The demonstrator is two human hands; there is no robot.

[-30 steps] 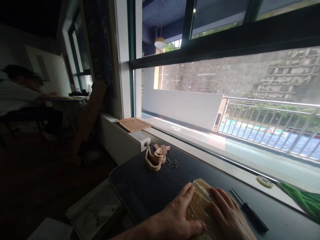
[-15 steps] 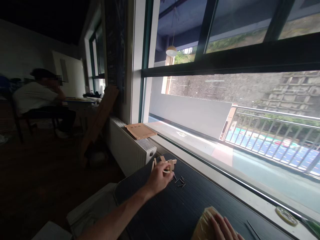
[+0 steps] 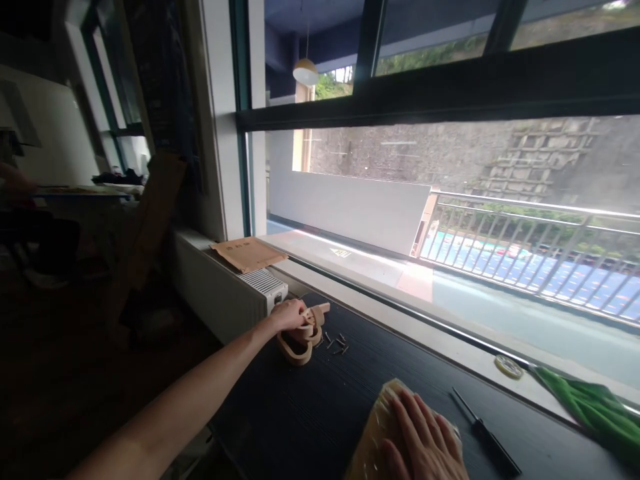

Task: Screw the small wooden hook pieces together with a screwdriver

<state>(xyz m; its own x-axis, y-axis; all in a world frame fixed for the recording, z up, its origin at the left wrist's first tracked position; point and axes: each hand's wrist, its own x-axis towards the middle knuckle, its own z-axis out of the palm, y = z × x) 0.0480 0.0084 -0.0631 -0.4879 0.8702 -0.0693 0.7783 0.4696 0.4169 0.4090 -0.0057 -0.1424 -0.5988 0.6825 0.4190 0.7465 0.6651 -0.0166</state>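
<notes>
My left hand (image 3: pixel 289 315) reaches to the far end of the dark table, its fingers curled down onto a small group of pale wooden pieces. Among these is a rounded, loop-shaped wooden piece (image 3: pixel 296 353) lying on the near side. My fingertips are partly hidden behind the wood. Several small screws (image 3: pixel 341 345) lie loose just right of the pieces. My right hand (image 3: pixel 423 433) rests flat, fingers extended, on a yellowish package wrapped in clear plastic (image 3: pixel 370 427) near the front of the table.
Right of the package lies a screwdriver (image 3: pixel 487 433). On the windowsill are a roll of tape (image 3: pixel 509 367) and a green cloth (image 3: pixel 590 400). A brown paper envelope (image 3: pixel 249 253) lies on the white radiator (image 3: pixel 220 280) beyond the table. A seated person is partly visible at far left.
The view has swung right and down. My left hand has shifted from above the wooden pieces to their far left side, uncovering the loop-shaped piece. My right hand stays on the package.
</notes>
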